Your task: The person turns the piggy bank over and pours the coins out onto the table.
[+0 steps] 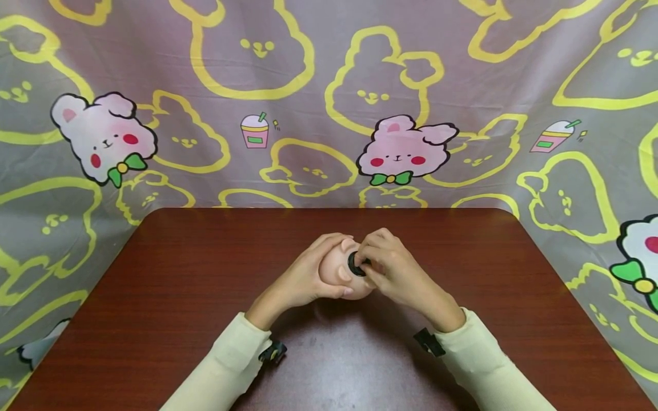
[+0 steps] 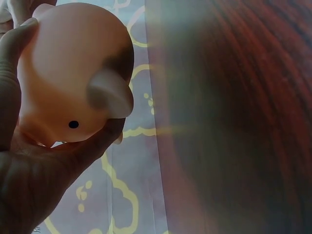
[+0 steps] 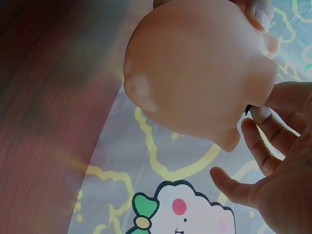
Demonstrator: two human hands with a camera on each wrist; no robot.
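Note:
A pale pink piggy bank is held over the table, its underside with short stubby feet facing my right hand. My left hand grips its rounded body, thumb on the near side and fingers round the far side. In the left wrist view the piggy bank shows a dark eye and an ear close to the fingers. A round black plug sits in the underside. My right hand pinches at this plug with curled fingers, which partly hide it. Only a sliver of black plug shows in the right wrist view.
The dark reddish-brown table has rounded far corners. Behind it and along both sides hangs a grey-pink curtain printed with yellow outlines and cartoon animals. Black wrist straps are at the pale sleeves.

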